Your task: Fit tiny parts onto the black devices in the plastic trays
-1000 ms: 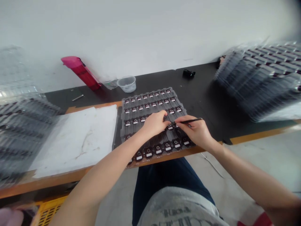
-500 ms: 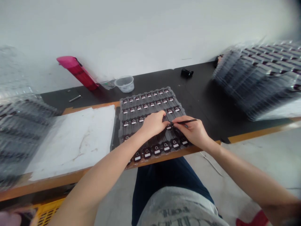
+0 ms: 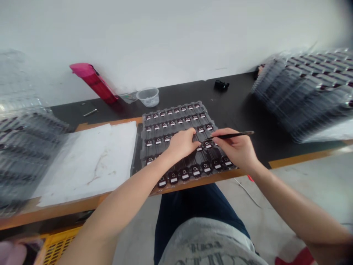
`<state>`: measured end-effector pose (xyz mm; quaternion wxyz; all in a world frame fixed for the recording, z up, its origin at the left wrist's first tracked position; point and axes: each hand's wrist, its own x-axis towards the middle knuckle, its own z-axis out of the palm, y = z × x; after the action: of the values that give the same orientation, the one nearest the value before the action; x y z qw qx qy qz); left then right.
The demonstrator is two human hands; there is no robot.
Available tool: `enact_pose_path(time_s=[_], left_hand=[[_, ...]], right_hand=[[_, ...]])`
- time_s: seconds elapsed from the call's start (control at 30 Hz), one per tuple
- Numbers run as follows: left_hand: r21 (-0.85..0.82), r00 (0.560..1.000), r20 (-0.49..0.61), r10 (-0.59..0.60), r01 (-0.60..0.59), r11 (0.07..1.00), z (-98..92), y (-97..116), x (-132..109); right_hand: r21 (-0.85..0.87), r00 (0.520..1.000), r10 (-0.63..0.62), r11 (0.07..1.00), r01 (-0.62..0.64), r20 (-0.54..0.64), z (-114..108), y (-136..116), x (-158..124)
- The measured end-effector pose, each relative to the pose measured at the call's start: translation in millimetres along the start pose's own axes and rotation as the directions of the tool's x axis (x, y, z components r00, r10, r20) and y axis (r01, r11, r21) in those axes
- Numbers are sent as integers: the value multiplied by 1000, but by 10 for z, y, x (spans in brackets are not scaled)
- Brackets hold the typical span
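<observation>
Rightward is where the right hand [image 3: 237, 148] has shifted since the frame half a second ago, its slim black tweezer-like tool [image 3: 234, 135] now showing more of its length; the left hand [image 3: 181, 142] sits in much the same place on the tray. From the left, a tall stack of clear plastic trays [image 3: 27, 151] stands beside a stained white flat sheet [image 3: 91, 162], with a translucent round plastic tub [image 3: 149, 98] farther back.

Next comes the clear-grey ribbed plastic tray [image 3: 153, 135], bearing rows of small black units with pale rings and white labels [image 3: 196, 170], directly in front of the person. On it lies the left hand, thumb toward the tool; its other fingertips are hidden, so I cannot tell whether it presses or pinches. Just right of it, the right hand pinches the tool between thumb and fingers, the tip at a unit near the left thumb; whether they touch is unclear. A second tray stack [image 3: 300, 99] fills the far right.

To work well here, I would keep the left hand's weight light but steady so the tray cannot slide, leave the thumb clear of the tip, and come in low, without scraping rings or labels.
</observation>
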<state>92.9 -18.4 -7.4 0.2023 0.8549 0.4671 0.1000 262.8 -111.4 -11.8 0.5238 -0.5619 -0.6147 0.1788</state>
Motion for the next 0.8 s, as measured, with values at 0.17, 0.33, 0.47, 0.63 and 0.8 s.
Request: enact_pose_path(time_s=[0.17,0.33,0.47,0.63,0.8], left_hand=[[-615,995,50,-82,95,782,-182,10,-15],[-897,932,362,-10,351,268,-318,36,-136],[-914,932,360,29,346,213,-272,9,-227],[-924,946,315,69,290,249,-208,-44,-265],[-904,944,316,95,269,334,-217,-64,-294]], right_hand=[[140,999,20,990,-14,-46,-40,-136,16],[170,999,-29,985,32,-17,51,-252,20],[214,997,-66,975,58,30,145,-283,29],[237,991,-98,969,74,90,205,-284,29],[263,982,-113,962,70,153,212,-269,36]])
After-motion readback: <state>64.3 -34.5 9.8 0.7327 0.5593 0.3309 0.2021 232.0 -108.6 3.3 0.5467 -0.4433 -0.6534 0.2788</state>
